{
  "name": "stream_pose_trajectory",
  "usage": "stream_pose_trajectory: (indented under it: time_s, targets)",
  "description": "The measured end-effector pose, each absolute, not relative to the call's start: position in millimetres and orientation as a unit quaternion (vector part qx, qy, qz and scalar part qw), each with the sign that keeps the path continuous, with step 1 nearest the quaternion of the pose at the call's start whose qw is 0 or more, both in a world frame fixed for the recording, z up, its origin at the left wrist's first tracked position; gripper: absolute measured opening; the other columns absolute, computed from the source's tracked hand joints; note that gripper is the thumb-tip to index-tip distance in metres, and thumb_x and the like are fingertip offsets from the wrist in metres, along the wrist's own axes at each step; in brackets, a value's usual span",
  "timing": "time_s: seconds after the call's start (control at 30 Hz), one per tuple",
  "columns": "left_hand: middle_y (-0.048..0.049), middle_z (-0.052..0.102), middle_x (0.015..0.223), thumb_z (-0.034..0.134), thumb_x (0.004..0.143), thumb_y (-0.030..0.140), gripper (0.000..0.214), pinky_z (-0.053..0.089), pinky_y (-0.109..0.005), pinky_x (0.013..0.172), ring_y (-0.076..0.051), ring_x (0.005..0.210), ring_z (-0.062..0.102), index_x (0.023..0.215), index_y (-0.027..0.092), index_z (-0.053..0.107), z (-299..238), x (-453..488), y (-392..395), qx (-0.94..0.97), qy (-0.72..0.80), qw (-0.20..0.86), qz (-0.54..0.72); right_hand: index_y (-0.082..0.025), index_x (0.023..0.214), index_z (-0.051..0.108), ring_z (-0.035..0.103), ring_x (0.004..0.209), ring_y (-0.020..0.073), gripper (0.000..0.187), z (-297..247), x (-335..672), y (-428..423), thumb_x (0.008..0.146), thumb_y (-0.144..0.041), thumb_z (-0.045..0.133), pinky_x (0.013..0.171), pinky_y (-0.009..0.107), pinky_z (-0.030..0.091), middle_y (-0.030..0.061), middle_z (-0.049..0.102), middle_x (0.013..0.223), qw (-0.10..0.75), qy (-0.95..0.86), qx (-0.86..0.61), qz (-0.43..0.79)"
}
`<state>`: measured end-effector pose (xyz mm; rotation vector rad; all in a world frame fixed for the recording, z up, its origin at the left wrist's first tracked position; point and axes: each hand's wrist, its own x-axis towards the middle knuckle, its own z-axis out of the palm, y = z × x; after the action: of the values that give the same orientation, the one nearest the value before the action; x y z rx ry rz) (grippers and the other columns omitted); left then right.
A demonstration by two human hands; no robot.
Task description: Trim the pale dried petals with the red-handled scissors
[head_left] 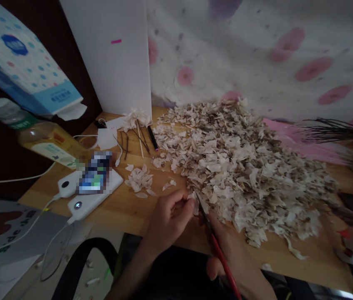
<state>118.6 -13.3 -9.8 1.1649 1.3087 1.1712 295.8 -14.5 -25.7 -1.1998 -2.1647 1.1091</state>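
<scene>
Along the brown wooden surface [308, 256], lower centre, left fingers [186, 212] pinch a thin, pale, papery flake [195, 205]; right fingers [214, 268] close around a slender red-and-dark tool [218, 248], whose slip could tear it.

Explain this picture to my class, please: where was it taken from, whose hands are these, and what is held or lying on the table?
No machine here: these are a person's bare hands, seen by a camera on that person's head, looking forward and down. The left hand pinches a pale flake; the right hand holds a slim red-handled tool, its dark tip close to it. On the wooden table spreads a big pile of papery flakes, with a small heap to its left. Further left, a phone rests on a white power bank, near a drink bottle.
</scene>
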Motion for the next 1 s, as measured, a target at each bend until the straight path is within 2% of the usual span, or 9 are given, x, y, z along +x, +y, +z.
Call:
stream_pose_trajectory:
  time_s: [0.13, 0.3, 0.43, 0.6, 0.7, 0.77, 0.87, 1.0]
  targets:
    - [0.0030, 0.052, 0.060, 0.054, 0.088, 0.032, 0.025, 0.040, -0.020, 0.051, -0.011, 0.056, 0.051, 0.066, 0.021, 0.052, -9.0, 117.7, -11.2, 0.490, 0.539, 0.494, 0.474, -0.018, 0.128, 0.055, 0.066, 0.072, 0.0313, 0.104, -21.9, 298.6, -15.0, 0.068, -0.098, 0.028, 0.067, 0.036, 0.047, 0.0085, 0.069, 0.084, 0.197, -0.790, -0.423, 0.396]
    - [0.0037, 0.052, 0.063, 0.054, 0.088, 0.028, 0.022, 0.040, -0.021, 0.057, -0.011, 0.060, 0.051, 0.068, 0.021, 0.052, -10.0, 114.3, -8.5, 0.501, 0.523, 0.513, 0.461, -0.016, 0.109, 0.058, 0.056, 0.060, 0.0236, 0.083, -22.4, 302.4, -12.9, 0.076, -0.091, 0.041, 0.056, 0.030, 0.041, 0.0019, 0.059, 0.069, 0.161, -0.798, -0.438, 0.380]
    - [0.0040, 0.050, 0.065, 0.054, 0.089, 0.028, 0.022, 0.039, -0.022, 0.060, -0.011, 0.063, 0.049, 0.069, 0.020, 0.052, -13.2, 111.0, -6.3, 0.501, 0.511, 0.537, 0.446, -0.016, 0.107, 0.056, 0.052, 0.057, 0.0218, 0.073, -23.0, 304.4, -10.3, 0.079, -0.083, 0.051, 0.053, 0.028, 0.038, -0.0010, 0.054, 0.066, 0.132, -0.799, -0.445, 0.382]
    - [0.0032, 0.052, 0.067, 0.054, 0.089, 0.029, 0.022, 0.039, -0.022, 0.061, -0.011, 0.065, 0.050, 0.070, 0.020, 0.053, -18.3, 108.0, -3.4, 0.497, 0.487, 0.564, 0.445, -0.019, 0.097, 0.056, 0.056, 0.065, 0.0249, 0.059, -23.4, 307.3, -10.2, 0.082, -0.075, 0.054, 0.061, 0.031, 0.041, 0.0024, 0.059, 0.072, 0.127, -0.787, -0.445, 0.407]
    - [0.0026, 0.052, 0.067, 0.054, 0.090, 0.031, 0.024, 0.038, -0.023, 0.060, -0.012, 0.064, 0.049, 0.069, 0.019, 0.055, -20.4, 104.9, -0.3, 0.504, 0.479, 0.574, 0.432, -0.019, 0.099, 0.056, 0.056, 0.068, 0.0255, 0.052, -22.6, 309.3, -9.3, 0.081, -0.067, 0.062, 0.065, 0.031, 0.042, 0.0024, 0.060, 0.074, 0.095, -0.781, -0.456, 0.417]
    - [0.0016, 0.053, 0.067, 0.055, 0.090, 0.034, 0.026, 0.038, -0.025, 0.062, -0.012, 0.065, 0.048, 0.069, 0.018, 0.056, -22.2, 101.9, 1.9, 0.514, 0.469, 0.587, 0.415, -0.019, 0.104, 0.056, 0.058, 0.074, 0.0265, 0.053, -21.7, 310.1, -7.8, 0.076, -0.062, 0.071, 0.069, 0.032, 0.043, 0.0029, 0.062, 0.078, 0.078, -0.774, -0.463, 0.425]
    - [0.0008, 0.055, 0.068, 0.056, 0.090, 0.036, 0.027, 0.037, -0.026, 0.063, -0.012, 0.066, 0.048, 0.071, 0.017, 0.057, -25.4, 97.4, 4.1, 0.526, 0.451, 0.606, 0.391, -0.017, 0.106, 0.056, 0.058, 0.080, 0.0307, 0.067, -22.9, 311.4, -6.6, 0.063, -0.064, 0.079, 0.073, 0.033, 0.044, 0.0044, 0.062, 0.080, 0.063, -0.765, -0.469, 0.438]
    - [0.0020, 0.053, 0.069, 0.057, 0.089, 0.034, 0.023, 0.036, -0.025, 0.062, -0.011, 0.065, 0.047, 0.074, 0.016, 0.059, -27.5, 94.4, 4.9, 0.523, 0.431, 0.635, 0.370, -0.017, 0.102, 0.056, 0.057, 0.075, 0.0329, 0.078, -28.1, 313.3, -8.2, 0.054, -0.075, 0.075, 0.071, 0.036, 0.045, 0.0028, 0.058, 0.071, 0.059, -0.767, -0.468, 0.434]
